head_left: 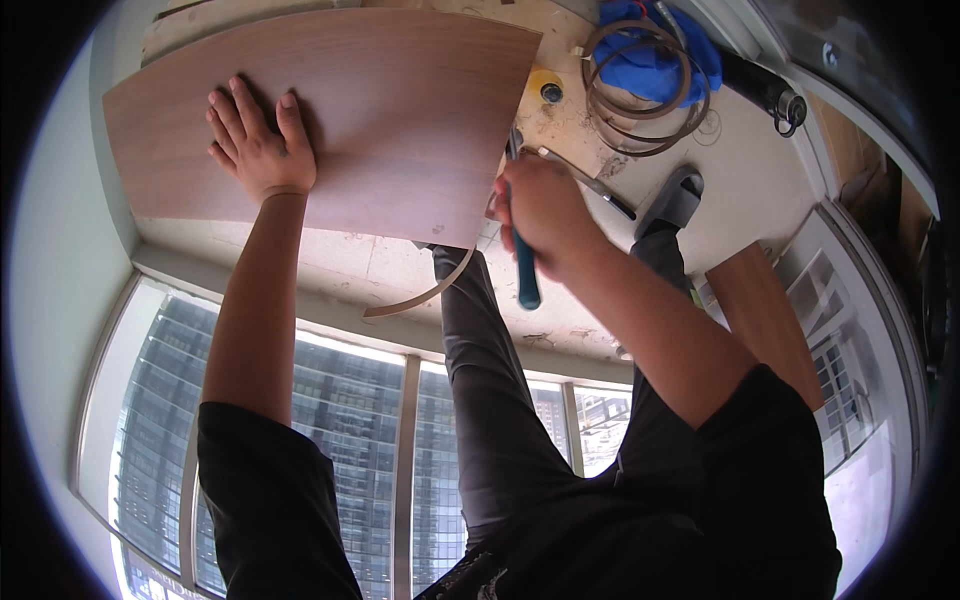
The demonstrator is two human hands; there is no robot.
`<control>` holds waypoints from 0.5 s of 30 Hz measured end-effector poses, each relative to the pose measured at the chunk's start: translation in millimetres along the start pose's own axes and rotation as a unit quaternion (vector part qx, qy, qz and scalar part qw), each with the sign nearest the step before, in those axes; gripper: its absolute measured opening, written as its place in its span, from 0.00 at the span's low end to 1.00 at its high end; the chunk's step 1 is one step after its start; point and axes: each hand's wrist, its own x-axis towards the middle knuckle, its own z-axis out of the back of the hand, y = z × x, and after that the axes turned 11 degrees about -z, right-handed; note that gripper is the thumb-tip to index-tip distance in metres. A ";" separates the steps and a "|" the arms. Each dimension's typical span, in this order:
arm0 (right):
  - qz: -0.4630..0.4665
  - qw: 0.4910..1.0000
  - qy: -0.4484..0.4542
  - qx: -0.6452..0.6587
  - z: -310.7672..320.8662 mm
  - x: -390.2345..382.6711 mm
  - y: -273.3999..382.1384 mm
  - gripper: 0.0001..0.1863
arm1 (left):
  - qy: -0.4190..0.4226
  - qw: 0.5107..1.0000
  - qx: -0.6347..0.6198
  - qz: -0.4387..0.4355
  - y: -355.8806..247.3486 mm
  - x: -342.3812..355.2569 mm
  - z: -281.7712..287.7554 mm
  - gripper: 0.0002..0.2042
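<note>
A wood-grain board [400, 130] lies in front of me, with its right edge toward my right hand. My left hand [262, 145] rests flat on the board's left part, fingers spread. At the right edge, my right hand [545, 210] is closed round a teal-handled hammer [527, 268]; its metal end points away from me beside the edge, partly hidden by the fist. A thin edge-banding strip [425, 297] curls from the board's near right corner toward the left, its end hanging loose.
Beyond my right hand lies a long tool with a dark handle [612, 198]. A coil of brown banding [600, 115] sits against a blue bag [645, 50], near a yellow container [543, 80] and a black cylinder [755, 85]. Another wooden panel [765, 310] stands at right.
</note>
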 end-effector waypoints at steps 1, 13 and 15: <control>0.042 0.998 0.014 -0.037 5.0 13.9 -23.4 0.03 | -0.001 1.000 -0.005 0.002 -2.0 0.5 0.4 0.36; -0.084 0.988 -0.037 0.126 -29.7 17.7 -98.9 0.07 | 0.010 1.000 0.006 0.009 1.3 -2.3 -1.0 0.36; -0.088 0.994 -0.034 0.061 -16.4 10.6 -82.4 0.12 | 0.009 1.000 0.002 0.005 -0.1 -1.0 1.9 0.36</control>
